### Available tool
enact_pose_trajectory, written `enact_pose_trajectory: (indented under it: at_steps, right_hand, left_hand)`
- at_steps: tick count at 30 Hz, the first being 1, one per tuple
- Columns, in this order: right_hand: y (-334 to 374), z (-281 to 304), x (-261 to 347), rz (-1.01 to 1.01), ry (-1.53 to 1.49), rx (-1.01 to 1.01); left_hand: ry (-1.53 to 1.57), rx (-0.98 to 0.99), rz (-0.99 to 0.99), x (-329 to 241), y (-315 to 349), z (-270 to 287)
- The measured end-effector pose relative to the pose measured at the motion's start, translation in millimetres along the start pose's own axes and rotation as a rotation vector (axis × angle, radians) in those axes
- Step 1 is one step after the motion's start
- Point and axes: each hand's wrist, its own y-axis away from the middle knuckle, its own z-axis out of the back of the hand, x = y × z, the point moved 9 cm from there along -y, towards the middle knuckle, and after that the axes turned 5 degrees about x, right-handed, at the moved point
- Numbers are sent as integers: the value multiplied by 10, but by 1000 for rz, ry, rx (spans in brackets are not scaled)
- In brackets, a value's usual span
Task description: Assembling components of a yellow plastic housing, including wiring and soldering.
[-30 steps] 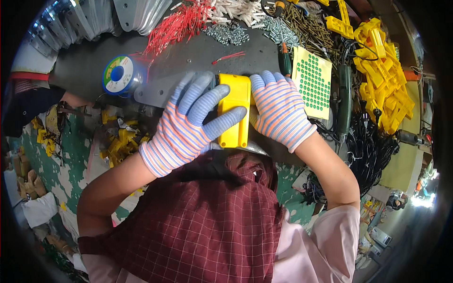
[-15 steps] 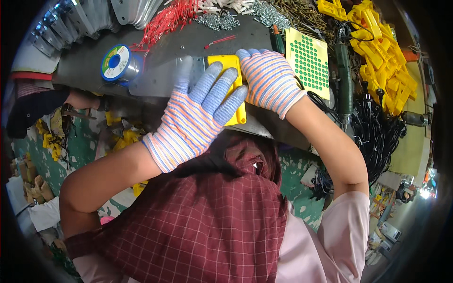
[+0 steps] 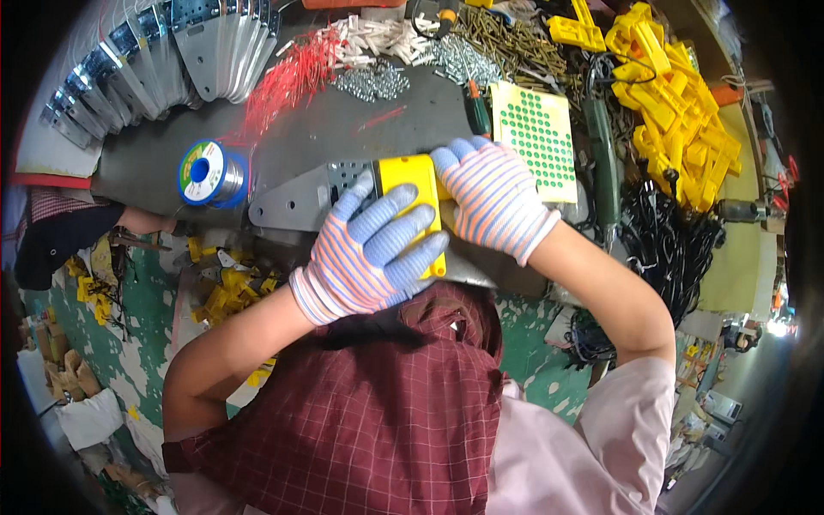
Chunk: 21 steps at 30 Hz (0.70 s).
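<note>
A yellow plastic housing [image 3: 400, 172] lies on the dark worktable, with a grey tapering metal plate [image 3: 292, 204] with holes reaching out from its left side. Between the two sits a dark perforated section [image 3: 348, 178]. My left hand [image 3: 365, 257], in a striped glove with grey-blue fingertips, rests across the housing with its fingers stretched and spread. The index fingertip is by the perforated section. My right hand [image 3: 496, 193], gloved alike, has its fingers bent over the housing's right side; its fingertips and the part under them are hidden.
A solder spool [image 3: 204, 174] stands left. Behind lie stacked metal plates [image 3: 206, 60], red wires [image 3: 296, 73], small screws [image 3: 371, 81] and white pieces [image 3: 378, 39]. At right are a sticker sheet [image 3: 536, 142], a green power screwdriver [image 3: 606, 172], yellow parts [image 3: 674, 112] and black cables [image 3: 669, 249].
The view has shifted, so the worktable sits lower in the picture. My left fingers have drawn off the grey plate toward the housing. My right hand keeps its hold.
</note>
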Motion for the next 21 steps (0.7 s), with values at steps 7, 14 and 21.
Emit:
enact_pose_trajectory:
  at_steps: [7, 14, 21]
  right_hand:
    - [-372, 953, -115, -72, -428, -404]
    - [-644, 215, 0, 2, -414, -277]
    - [-301, 118, -1057, -324, -10, -70]
  left_hand:
    - [21, -48, 30, 69, -15, 42]
    - [77, -108, 39, 88, -92, 122]
    - [336, 108, 139, 366, -394, 280]
